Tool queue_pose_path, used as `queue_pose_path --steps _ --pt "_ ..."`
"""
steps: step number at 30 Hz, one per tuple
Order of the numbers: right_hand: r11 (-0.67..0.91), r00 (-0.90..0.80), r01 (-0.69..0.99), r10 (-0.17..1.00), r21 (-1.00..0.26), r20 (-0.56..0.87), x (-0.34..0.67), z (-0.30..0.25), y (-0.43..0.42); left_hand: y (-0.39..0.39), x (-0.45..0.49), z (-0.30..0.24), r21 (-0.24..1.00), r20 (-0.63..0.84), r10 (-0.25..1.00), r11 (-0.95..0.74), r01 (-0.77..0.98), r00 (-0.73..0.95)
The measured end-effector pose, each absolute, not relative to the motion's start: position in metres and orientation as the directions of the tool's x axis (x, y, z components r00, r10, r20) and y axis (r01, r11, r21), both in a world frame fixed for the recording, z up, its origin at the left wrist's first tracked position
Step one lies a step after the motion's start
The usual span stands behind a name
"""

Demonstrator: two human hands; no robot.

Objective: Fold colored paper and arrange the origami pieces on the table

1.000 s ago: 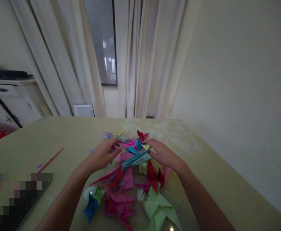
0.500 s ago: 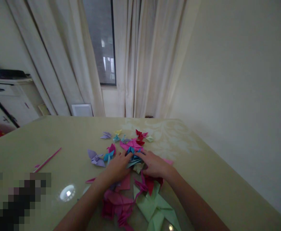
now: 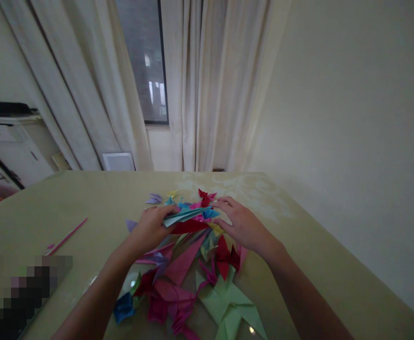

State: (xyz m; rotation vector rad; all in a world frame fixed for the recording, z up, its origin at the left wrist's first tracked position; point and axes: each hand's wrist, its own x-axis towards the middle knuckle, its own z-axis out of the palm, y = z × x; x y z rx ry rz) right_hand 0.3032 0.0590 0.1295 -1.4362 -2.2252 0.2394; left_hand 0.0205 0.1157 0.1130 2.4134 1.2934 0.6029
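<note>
A heap of folded paper shapes (image 3: 189,255) in pink, red, blue, teal, purple and green lies on the pale yellow table (image 3: 86,203). My left hand (image 3: 152,226) is curled over the left side of the heap, its fingers closed on a long teal folded piece (image 3: 185,215) and a red one beneath it. My right hand (image 3: 240,224) rests on the heap's right side with its fingers spread and flat, touching the small pieces at the far end. A large pale green folded shape (image 3: 233,307) lies nearest me.
A pink stick (image 3: 67,235) lies on the table at the left. A blurred-out dark object (image 3: 19,288) fills the lower left corner. Curtains (image 3: 207,85) and a window stand behind the table, a white cabinet (image 3: 4,146) at the far left, a bare wall at right.
Both hands were pressed together over the middle of the heap half a second ago; now they have spread apart and moved farther out, and the left hand has raised the teal piece.
</note>
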Motion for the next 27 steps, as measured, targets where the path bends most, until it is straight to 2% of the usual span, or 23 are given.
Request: queue_pose_path --steps 4,7,9,11,13,15,17,21,27 --pt "0.374 -0.316 0.875 0.922 -0.308 0.222 0.307 0.134 0.045 0.122 0.009 0.111 0.378 0.154 0.866 -0.497 0.781 0.476" --pt "0.367 -0.356 0.88 0.93 -0.302 0.092 0.303 0.136 0.035 0.128 0.001 0.107 0.261 0.116 0.896 -0.444 0.857 0.429" --pt "0.365 -0.388 0.879 0.922 -0.307 -0.013 0.296 0.134 0.031 0.129 0.001 0.104 0.168 0.159 0.92 -0.382 0.909 0.357" --pt "0.381 -0.417 0.875 0.907 -0.299 -0.064 0.287 0.127 0.031 0.128 0.008 0.102 0.15 0.252 0.911 -0.37 0.917 0.327" --pt "0.416 -0.447 0.869 0.893 -0.269 -0.061 0.278 0.114 0.034 0.122 0.022 0.098 0.202 0.277 0.88 -0.446 0.872 0.385" --pt "0.455 -0.478 0.86 0.877 -0.232 -0.049 0.271 0.099 0.039 0.113 0.038 0.092 0.231 0.186 0.847 -0.53 0.816 0.498" --pt "0.485 -0.506 0.852 0.86 -0.197 -0.068 0.267 0.085 0.045 0.105 0.051 0.083 0.198 0.066 0.828 -0.558 0.806 0.557" --pt "0.458 -0.468 0.883 0.878 -0.108 -0.105 0.266 0.073 0.056 0.098 0.061 0.063 0.113 0.004 0.843 -0.535 0.837 0.538" --pt "0.402 -0.403 0.909 0.915 -0.108 0.009 0.28 0.096 0.06 0.109 0.051 0.065 0.104 -0.008 0.866 -0.497 0.862 0.5"
